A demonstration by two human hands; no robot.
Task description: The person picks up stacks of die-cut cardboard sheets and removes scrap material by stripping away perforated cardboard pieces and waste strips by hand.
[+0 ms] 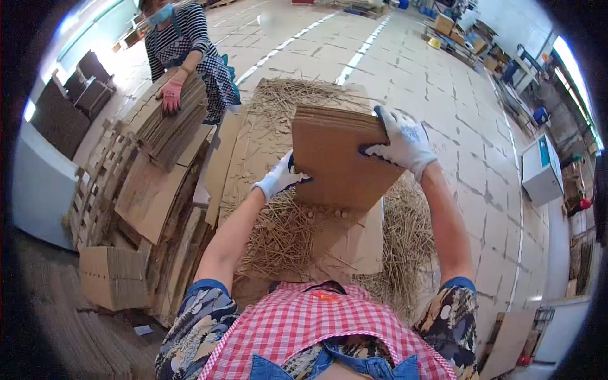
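Between my two gloved hands stands a stack of brown cardboard sheets (345,158), held upright on a cardboard-covered work surface (354,247). My left hand (282,177), in a white glove with dark fingertips, grips the stack's left edge low down. At the upper right corner, my right hand (405,140) wraps round the other edge, its thumb on the near face. Thin cardboard scrap strips (278,234) lie heaped about the foot of the stack, with small round offcuts among them.
To the left, a co-worker (183,57) rests a pink-gloved hand on another cardboard stack (174,120). Wooden pallets (101,180) and a bundled cardboard block (114,277) stand nearby. More scrap (405,244) is piled on the right. A white box-shaped unit (541,170) stands farther right.
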